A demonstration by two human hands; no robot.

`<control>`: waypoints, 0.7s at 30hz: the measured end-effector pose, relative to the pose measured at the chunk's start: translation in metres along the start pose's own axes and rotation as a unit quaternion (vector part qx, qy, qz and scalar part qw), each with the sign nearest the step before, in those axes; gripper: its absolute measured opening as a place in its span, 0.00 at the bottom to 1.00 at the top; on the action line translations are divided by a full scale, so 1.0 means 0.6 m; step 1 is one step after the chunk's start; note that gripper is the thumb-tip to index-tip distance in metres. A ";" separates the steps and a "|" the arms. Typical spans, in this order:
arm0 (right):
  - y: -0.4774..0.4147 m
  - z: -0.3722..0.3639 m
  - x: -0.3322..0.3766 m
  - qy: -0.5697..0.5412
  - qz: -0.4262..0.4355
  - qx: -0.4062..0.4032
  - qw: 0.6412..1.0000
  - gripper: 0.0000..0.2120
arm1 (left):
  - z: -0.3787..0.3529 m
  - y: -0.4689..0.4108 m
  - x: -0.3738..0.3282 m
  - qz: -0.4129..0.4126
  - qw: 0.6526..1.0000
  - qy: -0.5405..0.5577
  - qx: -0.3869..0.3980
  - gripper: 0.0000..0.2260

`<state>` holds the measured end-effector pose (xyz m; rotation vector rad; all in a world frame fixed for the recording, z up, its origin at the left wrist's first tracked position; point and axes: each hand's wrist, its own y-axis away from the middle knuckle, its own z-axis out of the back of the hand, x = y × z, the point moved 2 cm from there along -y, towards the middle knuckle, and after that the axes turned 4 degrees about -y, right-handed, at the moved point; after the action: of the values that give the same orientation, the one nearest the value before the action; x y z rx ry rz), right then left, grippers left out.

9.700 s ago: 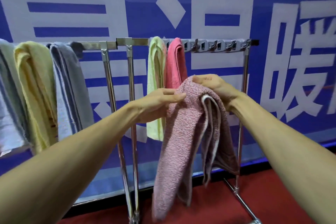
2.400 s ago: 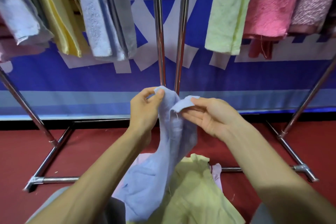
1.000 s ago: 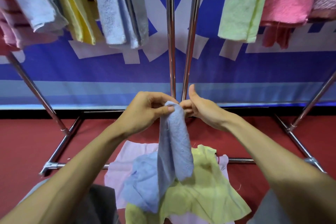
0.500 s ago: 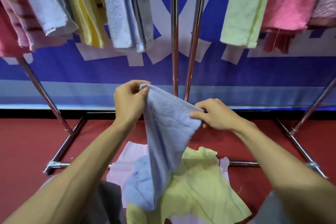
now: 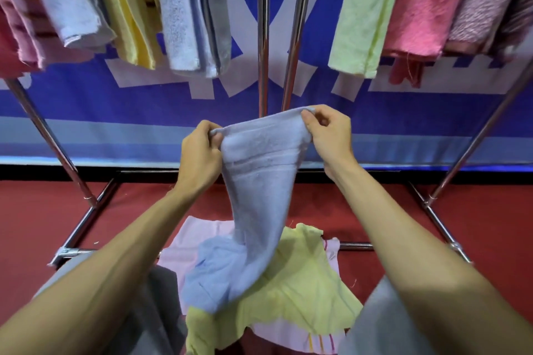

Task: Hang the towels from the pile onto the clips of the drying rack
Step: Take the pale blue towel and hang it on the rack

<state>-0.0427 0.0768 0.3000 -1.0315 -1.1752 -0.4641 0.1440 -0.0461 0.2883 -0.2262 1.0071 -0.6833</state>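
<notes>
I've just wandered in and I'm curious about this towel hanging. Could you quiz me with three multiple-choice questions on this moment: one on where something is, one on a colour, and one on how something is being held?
1. Where does the lower end of the blue towel rest?
A. In a basket
B. On the pile of towels below
C. Over a chair

2. What colour is the hanging towel just to the right of the two upright poles?
A. Black
B. Orange
C. Light green

3. How is the blue towel held?
A. Both hands pinch its top edge
B. One hand only
C. Nobody touches it

Answers:
1 B: its bunched end lies partly on the yellow towel in the pile.
2 C: the green towel hangs next to the poles.
3 A: the left hand and right hand each pinch a top corner.
</notes>
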 end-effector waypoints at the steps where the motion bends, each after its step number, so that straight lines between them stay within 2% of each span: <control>1: 0.002 -0.001 0.006 0.005 -0.001 -0.012 1.000 0.09 | 0.004 0.001 -0.002 0.008 1.000 0.013 -0.005 0.05; 4: -0.008 -0.004 0.054 -0.009 0.011 -0.050 0.999 0.07 | 0.034 -0.015 -0.038 -0.014 0.997 0.061 -0.038 0.06; 10: -0.065 -0.010 0.251 -0.085 0.137 -0.095 0.982 0.05 | 0.156 -0.124 -0.169 -0.128 0.973 0.132 -0.141 0.07; 13: -0.084 -0.010 0.312 -0.103 0.187 -0.104 0.972 0.06 | 0.200 -0.161 -0.213 -0.149 0.966 0.170 -0.126 0.08; 15: -0.090 -0.010 0.333 -0.070 0.218 -0.105 0.968 0.05 | 0.222 -0.175 -0.231 -0.165 0.963 0.170 -0.128 0.08; 18: -0.094 -0.012 0.336 -0.012 0.236 -0.089 0.968 0.02 | 0.236 -0.191 -0.233 -0.155 0.961 0.180 -0.142 0.08; 21: -0.096 -0.010 0.324 0.013 0.228 -0.086 0.970 0.02 | 0.217 -0.198 -0.215 -0.094 0.969 0.191 -0.128 0.09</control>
<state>-0.0131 0.0822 0.5010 -1.3964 -0.8469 -0.2153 0.1575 -0.0745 0.5044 -0.4302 1.4604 -0.7853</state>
